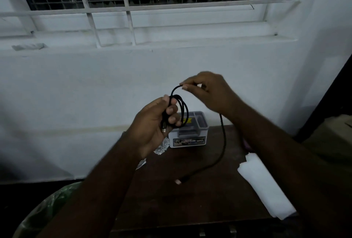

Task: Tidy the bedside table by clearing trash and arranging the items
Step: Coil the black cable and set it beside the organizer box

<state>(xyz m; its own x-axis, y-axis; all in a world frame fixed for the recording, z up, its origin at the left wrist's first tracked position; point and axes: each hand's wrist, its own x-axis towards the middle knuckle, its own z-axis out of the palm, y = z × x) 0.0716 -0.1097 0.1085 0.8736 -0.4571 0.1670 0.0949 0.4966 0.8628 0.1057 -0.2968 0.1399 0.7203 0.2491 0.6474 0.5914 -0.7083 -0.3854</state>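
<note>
Head view, hands point(152, 121) coiling cable point(222, 142), box point(188, 138) behind

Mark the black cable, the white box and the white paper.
black cable point(223, 138), head view, on its hanging stretch.
white box point(190, 139), head view, on its labelled front.
white paper point(264, 186), head view, on its middle.

Both bare forearms reach forward and up, the left hand point(152, 119) raised with its fingers curled closed around what it holds, the right hand point(207, 91) slightly higher, thumb and forefinger pinched together, wrist bent.
</note>
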